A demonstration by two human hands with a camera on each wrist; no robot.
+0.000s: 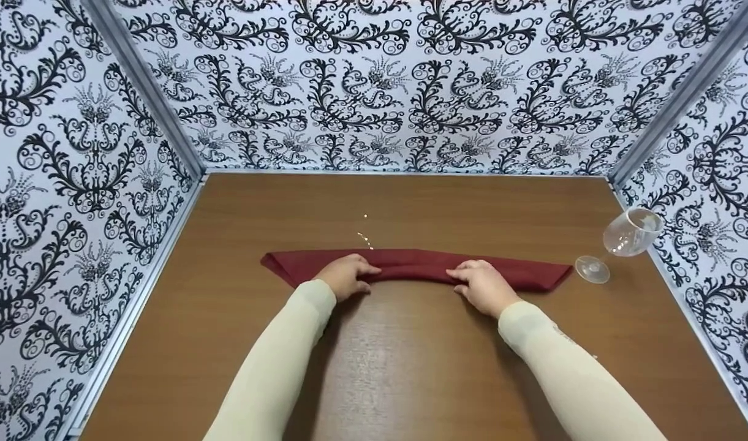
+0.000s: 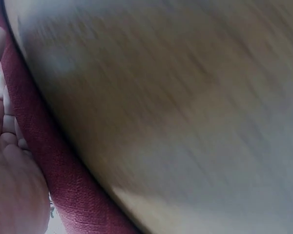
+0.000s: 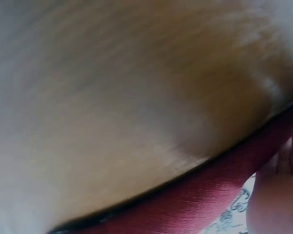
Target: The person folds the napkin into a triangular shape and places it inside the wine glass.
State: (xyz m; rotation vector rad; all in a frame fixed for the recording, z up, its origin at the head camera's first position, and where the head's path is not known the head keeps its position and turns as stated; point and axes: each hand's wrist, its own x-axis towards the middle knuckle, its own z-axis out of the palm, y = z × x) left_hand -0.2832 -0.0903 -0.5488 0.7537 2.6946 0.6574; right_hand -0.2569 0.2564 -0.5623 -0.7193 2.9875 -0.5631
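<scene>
A dark red cloth napkin [image 1: 416, 264], folded into a long narrow band with slanted ends, lies across the table. On its left part is my left hand [image 1: 344, 277], fingers over the fold and thumb at the near edge. My right hand [image 1: 485, 288] grips the band's near edge right of the middle in the same way. In the left wrist view the napkin [image 2: 53, 151] passes beside the bent fingers of the left hand [image 2: 14, 180]. The right wrist view shows the napkin [image 3: 185, 200] running up to the right hand [image 3: 278, 195], which is partly cut off.
A stemmed clear glass [image 1: 632, 233] stands on the brown table [image 1: 398, 367] just beyond the napkin's right end. Small bright specks [image 1: 365, 239] show behind the napkin. Patterned black-and-white wall panels [image 1: 374, 86] with grey edge strips enclose the table's back and sides.
</scene>
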